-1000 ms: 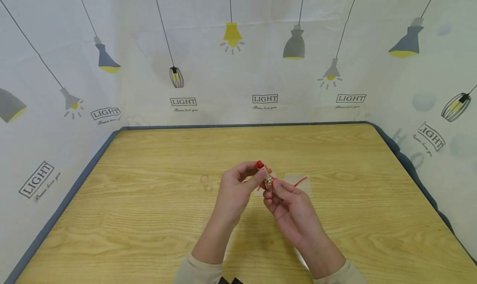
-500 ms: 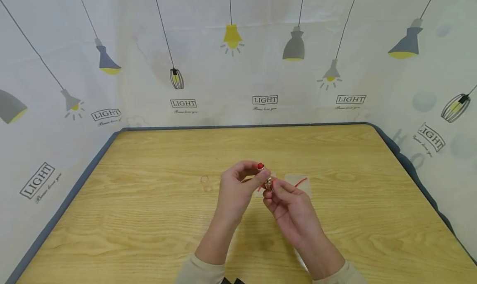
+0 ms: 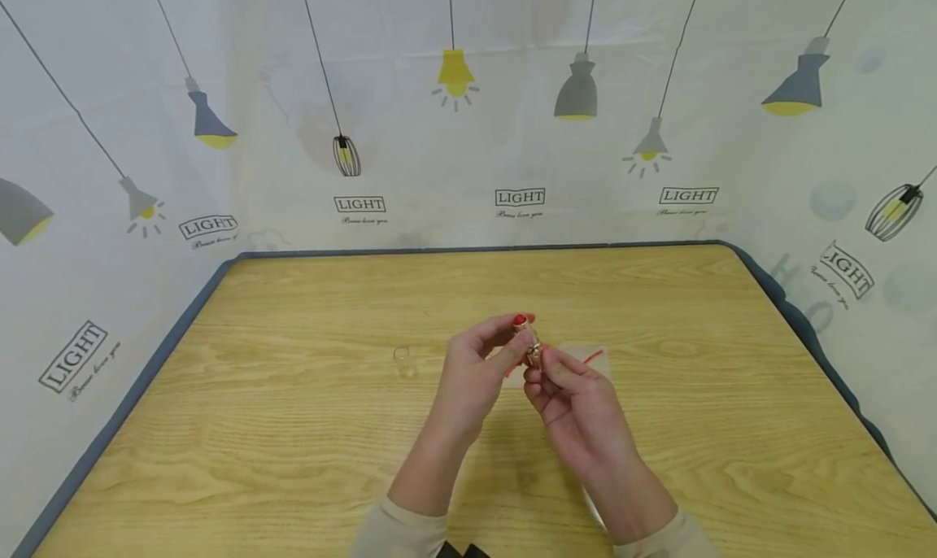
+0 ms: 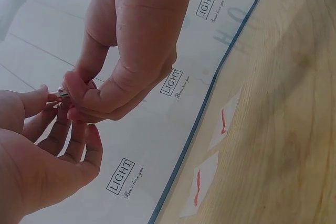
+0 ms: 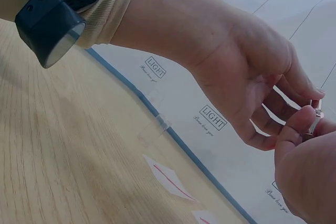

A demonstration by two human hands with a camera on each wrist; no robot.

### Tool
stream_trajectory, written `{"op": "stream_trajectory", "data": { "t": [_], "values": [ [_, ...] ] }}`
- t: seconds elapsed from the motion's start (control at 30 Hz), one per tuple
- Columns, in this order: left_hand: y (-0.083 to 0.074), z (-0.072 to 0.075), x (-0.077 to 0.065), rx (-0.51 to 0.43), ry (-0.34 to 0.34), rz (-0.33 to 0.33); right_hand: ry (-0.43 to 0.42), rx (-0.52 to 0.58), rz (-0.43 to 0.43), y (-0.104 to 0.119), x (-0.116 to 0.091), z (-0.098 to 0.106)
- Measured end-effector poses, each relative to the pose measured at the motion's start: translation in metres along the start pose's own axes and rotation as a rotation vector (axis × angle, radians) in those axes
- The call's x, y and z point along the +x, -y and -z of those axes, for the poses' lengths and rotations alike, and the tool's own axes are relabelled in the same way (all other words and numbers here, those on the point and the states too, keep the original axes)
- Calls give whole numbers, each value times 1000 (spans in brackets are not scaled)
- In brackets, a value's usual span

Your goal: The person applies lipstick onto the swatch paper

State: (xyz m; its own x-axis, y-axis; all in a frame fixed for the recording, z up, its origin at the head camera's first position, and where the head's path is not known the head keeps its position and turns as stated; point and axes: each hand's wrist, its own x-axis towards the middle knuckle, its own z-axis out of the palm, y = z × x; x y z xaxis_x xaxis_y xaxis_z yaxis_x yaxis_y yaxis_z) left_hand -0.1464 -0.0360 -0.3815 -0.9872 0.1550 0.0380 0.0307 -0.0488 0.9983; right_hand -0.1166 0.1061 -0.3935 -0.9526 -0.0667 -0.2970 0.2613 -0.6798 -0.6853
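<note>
In the head view a lipstick (image 3: pixel 533 349) with a red tip and a shiny gold and clear case is held between both hands over the table. The left hand (image 3: pixel 468 375) pinches its upper part, thumb on the near side, the red tip showing just above. My right hand (image 3: pixel 581 411), palm partly turned up, pinches the lower end of the case. In the left wrist view the case (image 4: pixel 62 94) shows between both hands' fingertips. The right wrist view shows part of the case (image 5: pixel 316 115), its red tip hidden there.
Pale paper squares with red streaks lie on the wooden table (image 3: pixel 293 428), one paper (image 3: pixel 599 364) behind the right hand and another (image 4: pixel 202 184) beside it. A small clear cap-like cylinder (image 3: pixel 404 363) is left of the hands. Lamp-printed fabric (image 3: pixel 403 70) encloses the table.
Both hands and the lipstick have shifted slightly right. The papers and the clear cylinder have stayed put.
</note>
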Motion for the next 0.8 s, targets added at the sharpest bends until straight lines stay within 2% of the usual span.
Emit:
{"op": "stream_trajectory", "data": {
  "t": [0.27, 0.8],
  "values": [
    [1, -4, 5, 23, -66, 27, -36, 35, 29, -3, 3, -1],
    [1, -8, 5, -46, -147, 23, -66, 50, 35, -6, 4, -4]
  ]
}}
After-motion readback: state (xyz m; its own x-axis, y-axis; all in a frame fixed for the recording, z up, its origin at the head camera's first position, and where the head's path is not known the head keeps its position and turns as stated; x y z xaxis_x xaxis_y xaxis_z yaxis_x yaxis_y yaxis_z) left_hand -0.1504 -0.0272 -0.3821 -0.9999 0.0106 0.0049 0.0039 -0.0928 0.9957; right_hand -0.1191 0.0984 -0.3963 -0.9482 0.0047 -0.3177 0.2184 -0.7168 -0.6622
